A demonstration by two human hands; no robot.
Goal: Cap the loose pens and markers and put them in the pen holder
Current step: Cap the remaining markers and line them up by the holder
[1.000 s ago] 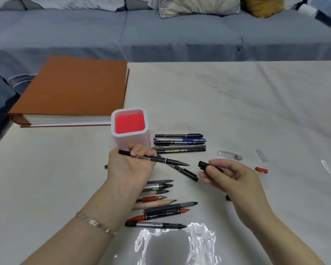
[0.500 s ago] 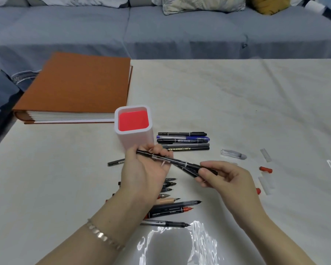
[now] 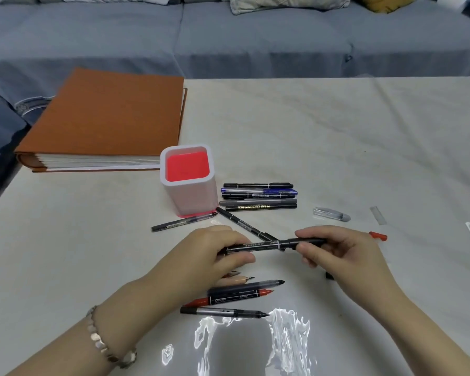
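- a second ago the left hand [image 3: 215,251] held a bare-tipped black pen [image 3: 258,246] while the right hand [image 3: 334,253] carried a black cap [image 3: 307,242] apart from it; now the two meet, the cap seated over the tip end and the pen lying level between both hands, just above the table [image 3: 364,147].
- the left hand is closed around the pen's barrel; the right hand pinches the capped end between thumb and fingers.
- whether the cap has clicked fully home cannot be told from this view.
- judged from the task, this pen looks ready to go into the pen holder [image 3: 188,180], which stands just beyond the hands and appears empty, its red inside showing.
- five capped pens [image 3: 258,196] lie in a neat row touching the holder's right side, none yet inside.
- below the hands, several uncapped pens and markers [image 3: 236,297] wait in a loose stack, tips pointing right.
- two more black pens [image 3: 182,222] lie on the table in front of the holder, one passing under the held pen.
- loose caps remain scattered to the right: a clear cap [image 3: 331,214] and a red cap [image 3: 377,236] among them.
- an orange binder [image 3: 111,118] sits at the table's far left, unchanged.
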